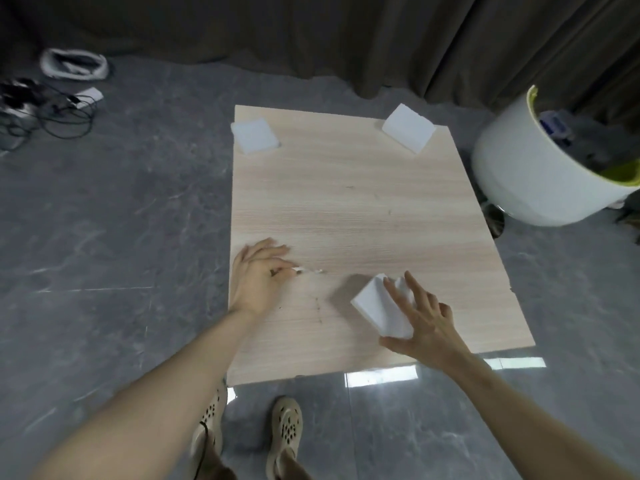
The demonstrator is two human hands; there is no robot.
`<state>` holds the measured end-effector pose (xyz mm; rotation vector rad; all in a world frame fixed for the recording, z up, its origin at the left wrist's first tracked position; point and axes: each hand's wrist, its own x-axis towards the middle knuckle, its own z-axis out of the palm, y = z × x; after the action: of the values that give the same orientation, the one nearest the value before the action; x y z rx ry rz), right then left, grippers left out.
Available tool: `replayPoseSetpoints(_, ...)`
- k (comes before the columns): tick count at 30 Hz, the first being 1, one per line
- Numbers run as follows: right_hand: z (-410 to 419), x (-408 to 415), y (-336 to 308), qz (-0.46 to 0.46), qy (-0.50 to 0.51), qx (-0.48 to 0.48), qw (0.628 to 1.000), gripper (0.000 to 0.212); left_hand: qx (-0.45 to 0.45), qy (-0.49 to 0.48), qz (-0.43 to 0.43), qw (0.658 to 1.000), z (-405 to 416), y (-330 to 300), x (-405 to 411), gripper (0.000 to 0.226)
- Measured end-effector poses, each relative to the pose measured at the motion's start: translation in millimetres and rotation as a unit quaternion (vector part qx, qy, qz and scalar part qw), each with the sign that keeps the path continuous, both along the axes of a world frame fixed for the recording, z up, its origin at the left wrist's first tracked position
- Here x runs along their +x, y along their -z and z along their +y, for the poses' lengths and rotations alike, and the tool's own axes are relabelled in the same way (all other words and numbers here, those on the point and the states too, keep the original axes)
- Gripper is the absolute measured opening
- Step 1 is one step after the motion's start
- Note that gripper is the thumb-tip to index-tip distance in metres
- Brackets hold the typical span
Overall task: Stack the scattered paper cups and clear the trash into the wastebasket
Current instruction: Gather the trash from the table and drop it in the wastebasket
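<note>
White paper scraps lie on the wooden table at about 7 o'clock, pinched by the left hand with curled fingertips. The right hand at 5 o'clock has fingers spread apart, holding a white block. Two more white blocks sit at 11 o'clock and 1 o'clock. The white wastebasket stands off the table at 2 o'clock, with stuff inside.

Three white foam blocks on the worktop: one far left, one far right, one near; one white wastebasket; two beige clogs.
</note>
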<state>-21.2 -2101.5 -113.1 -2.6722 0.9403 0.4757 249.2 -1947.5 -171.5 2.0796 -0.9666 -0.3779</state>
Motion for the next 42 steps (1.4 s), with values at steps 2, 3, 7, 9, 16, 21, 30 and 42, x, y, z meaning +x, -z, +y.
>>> replayPoseSetpoints(2, -7, 7, -12, -0.021, -0.019, -0.014, 1.0, 0.108, -0.018, -0.047, -0.033, 0.998, -2, -19, 0, 0.009)
replayPoseSetpoints(3, -10, 12, -20, -0.033, -0.029, -0.022, 0.999, 0.106, -0.021, -0.066, -0.055, 0.996, -3, -29, 0, 0.008)
replayPoseSetpoints(7, -17, 42, -54, -0.063, -0.069, -0.056, 0.994, 0.101, -0.041, -0.136, -0.095, 0.985, 4, -69, 1, 0.009)
replayPoseSetpoints(9, -15, 62, -74, -0.069, -0.093, -0.076, 0.99, 0.099, -0.054, -0.168, -0.118, 0.977, 14, -87, 2, 0.01)
replayPoseSetpoints(16, 24, 147, -138, -0.096, -0.218, -0.046, 0.97, 0.087, -0.066, -0.295, -0.154, 0.941, 85, -138, 13, 0.009)
replayPoseSetpoints(21, 80, 201, -162, -0.109, -0.33, -0.015, 0.937, 0.083, -0.051, -0.399, -0.125, 0.907, 159, -167, 13, 0.009)
replayPoseSetpoints(30, 196, 278, -176, -0.129, -0.503, 0.004, 0.855, 0.081, -0.043, -0.573, -0.132, 0.808, 293, -187, -4, 0.008)
replayPoseSetpoints(42, 385, 327, -199, -0.092, -0.635, 0.011, 0.767, 0.079, 0.028, -0.702, -0.173, 0.69, 459, -202, -41, 0.005)
